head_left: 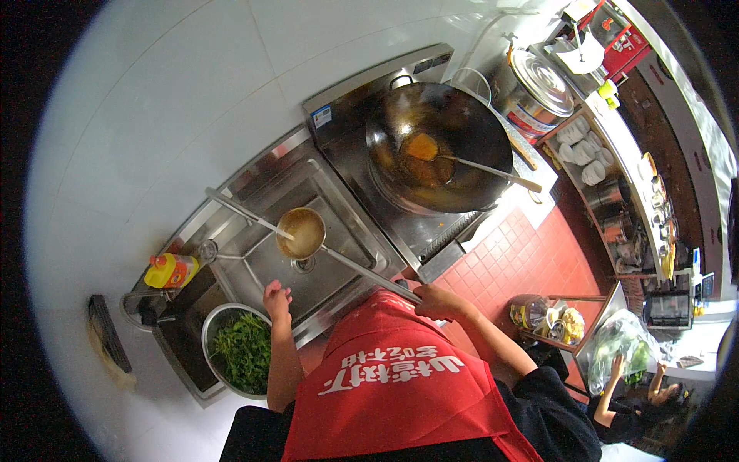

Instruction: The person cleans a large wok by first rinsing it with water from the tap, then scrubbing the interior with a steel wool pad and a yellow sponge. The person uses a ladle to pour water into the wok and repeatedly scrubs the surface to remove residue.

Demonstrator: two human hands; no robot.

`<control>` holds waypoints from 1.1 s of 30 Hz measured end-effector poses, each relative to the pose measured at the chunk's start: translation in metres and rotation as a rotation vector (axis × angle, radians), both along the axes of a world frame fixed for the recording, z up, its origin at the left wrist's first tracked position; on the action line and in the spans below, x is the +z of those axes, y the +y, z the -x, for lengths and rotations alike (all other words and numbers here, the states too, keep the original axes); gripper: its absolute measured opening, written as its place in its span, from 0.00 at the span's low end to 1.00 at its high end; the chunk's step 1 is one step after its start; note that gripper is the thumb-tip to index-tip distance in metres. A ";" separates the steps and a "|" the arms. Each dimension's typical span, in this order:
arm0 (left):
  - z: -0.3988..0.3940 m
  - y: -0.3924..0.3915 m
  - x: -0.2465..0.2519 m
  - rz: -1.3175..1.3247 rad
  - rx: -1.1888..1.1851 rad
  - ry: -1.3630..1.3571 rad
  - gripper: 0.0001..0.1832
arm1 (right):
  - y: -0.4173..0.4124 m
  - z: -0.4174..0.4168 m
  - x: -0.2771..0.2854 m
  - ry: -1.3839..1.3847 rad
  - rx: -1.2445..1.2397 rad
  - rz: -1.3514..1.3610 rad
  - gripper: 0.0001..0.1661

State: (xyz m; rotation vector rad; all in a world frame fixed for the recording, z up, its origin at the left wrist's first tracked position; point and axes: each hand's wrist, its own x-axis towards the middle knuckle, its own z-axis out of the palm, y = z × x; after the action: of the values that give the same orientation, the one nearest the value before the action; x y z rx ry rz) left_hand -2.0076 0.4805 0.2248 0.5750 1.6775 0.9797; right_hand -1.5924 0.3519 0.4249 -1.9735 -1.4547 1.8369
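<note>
My right hand (436, 303) grips the metal handle of a long ladle (301, 234), whose bowl is over the steel sink (346, 271) under the spout of a faucet (245, 213). Cloudy liquid lies in the bowl. My left hand (278, 301) is raised above the sink's near edge, fingers apart and holding nothing. Close to my left forearm, a metal bowl (209, 323) holds leafy greens (242, 349). A dark wok (479, 127) sits on the stove, with brown liquid and a wooden-handled ladle (491, 167) inside.
A yellow detergent bottle (172, 270) stands at the sink's far left corner. Beyond the wok are a large lidded steel pot (541, 84) and shelves of bowls (583, 147). At the lower right, a co-worker (626, 410) handles a plastic bag of greens (623, 346).
</note>
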 end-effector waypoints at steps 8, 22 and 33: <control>-0.012 0.002 0.000 -0.004 -0.032 -0.016 0.21 | -0.006 -0.010 -0.017 -0.030 -0.008 -0.009 0.13; -0.039 -0.020 -0.020 -0.019 -0.034 0.061 0.19 | -0.009 -0.006 -0.021 -0.080 -0.016 0.064 0.06; -0.046 -0.036 -0.037 -0.062 0.003 0.076 0.17 | 0.002 -0.010 -0.006 -0.047 -0.035 0.111 0.07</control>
State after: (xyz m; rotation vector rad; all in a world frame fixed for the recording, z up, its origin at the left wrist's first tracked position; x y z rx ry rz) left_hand -1.9612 0.4445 0.1874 0.6581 1.7205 1.0264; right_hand -1.5824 0.3539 0.4186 -2.0923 -1.3489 1.9085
